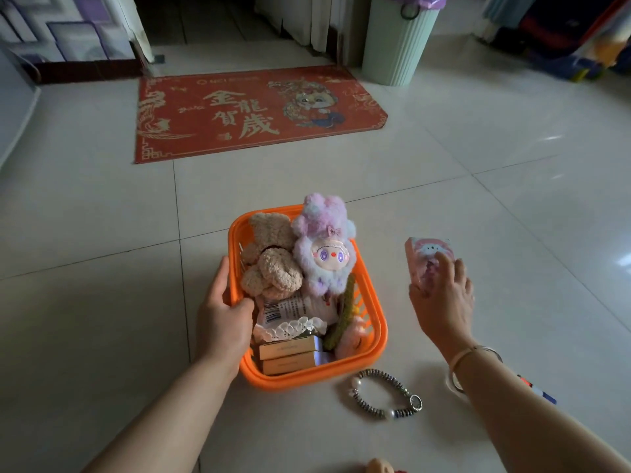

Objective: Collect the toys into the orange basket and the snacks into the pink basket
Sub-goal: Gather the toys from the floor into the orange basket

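Basket in one hand, box in the other

My left hand (223,315) grips the orange basket (372,303) mid-frame; right hand (444,295) holds a pink box (423,254), center right.

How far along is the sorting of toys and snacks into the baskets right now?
Partly done. The orange basket already holds a beige plush bear, a purple plush doll and small boxes. In hand: the left hand grips the basket's rim while the right hand grips a pink box. A beaded bracelet lies on the floor. No pink basket is in view.
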{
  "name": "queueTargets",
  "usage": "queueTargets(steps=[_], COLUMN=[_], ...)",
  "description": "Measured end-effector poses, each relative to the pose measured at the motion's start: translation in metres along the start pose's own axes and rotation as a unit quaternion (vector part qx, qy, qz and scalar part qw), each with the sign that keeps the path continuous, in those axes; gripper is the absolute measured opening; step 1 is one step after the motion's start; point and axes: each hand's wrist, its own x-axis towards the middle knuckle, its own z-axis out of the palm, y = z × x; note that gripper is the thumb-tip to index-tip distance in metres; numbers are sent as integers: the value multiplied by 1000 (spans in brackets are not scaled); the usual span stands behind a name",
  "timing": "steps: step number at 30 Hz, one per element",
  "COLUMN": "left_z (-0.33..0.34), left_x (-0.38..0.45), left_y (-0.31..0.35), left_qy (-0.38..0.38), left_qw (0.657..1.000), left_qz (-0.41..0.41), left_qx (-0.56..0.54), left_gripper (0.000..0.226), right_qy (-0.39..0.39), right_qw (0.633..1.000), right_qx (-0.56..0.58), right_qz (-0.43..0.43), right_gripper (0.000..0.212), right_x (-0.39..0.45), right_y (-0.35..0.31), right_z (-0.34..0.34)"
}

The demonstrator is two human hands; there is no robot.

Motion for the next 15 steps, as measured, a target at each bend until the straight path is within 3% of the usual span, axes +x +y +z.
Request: queueTargets(steps=[4,8,12,15], left_z=[-3,-15,-27,-31], left_x=[3,1,-8,-9], left_y=[-4,-10,-9,-12], left_qy=[-37,-63,-106,-81], left_qw=[999,997,991,995], left_qz=[12,49,78,49], left_qx=[-11,7,24,-15], left_gripper=[82,74,58,51], right_qy=[50,39,-88,-201], right_qw=[992,955,894,851], right_qx=[86,166,100,14], right_qz=[-76,-243,-427,-485], right_gripper=[71,74,67,62], right_x=[-5,-32,-74,-104], right_y=[-33,-75,-106,-112], right_z=[-49,-78,-79,-64])
